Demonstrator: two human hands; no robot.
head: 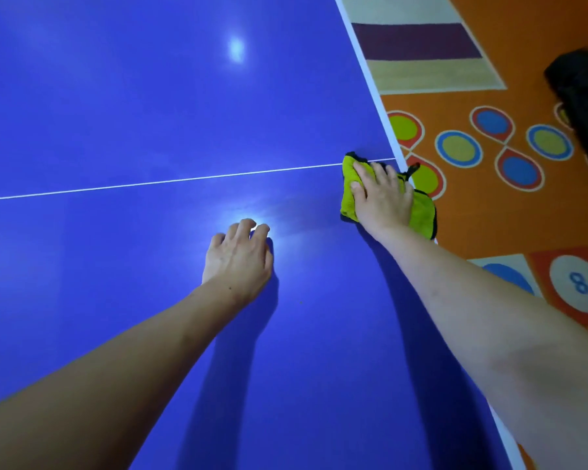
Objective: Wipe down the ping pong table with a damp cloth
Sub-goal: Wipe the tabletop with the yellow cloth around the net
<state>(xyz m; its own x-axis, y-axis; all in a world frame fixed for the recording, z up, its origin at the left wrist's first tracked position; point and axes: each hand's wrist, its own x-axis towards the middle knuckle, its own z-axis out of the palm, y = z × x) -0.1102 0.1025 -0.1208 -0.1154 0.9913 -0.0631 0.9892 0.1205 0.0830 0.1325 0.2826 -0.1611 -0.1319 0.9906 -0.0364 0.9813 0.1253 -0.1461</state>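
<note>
The blue ping pong table fills most of the view, with a thin white centre line across it. A yellow-green cloth with a dark hem lies at the table's right white edge, partly hanging over it. My right hand presses flat on the cloth, fingers spread, covering its middle. My left hand rests on the bare table surface to the left of the cloth, fingers curled, holding nothing.
The table's white right edge runs diagonally from top to bottom right. Beyond it is an orange play mat with coloured circles and a numbered square. A dark object lies on the floor at the far right.
</note>
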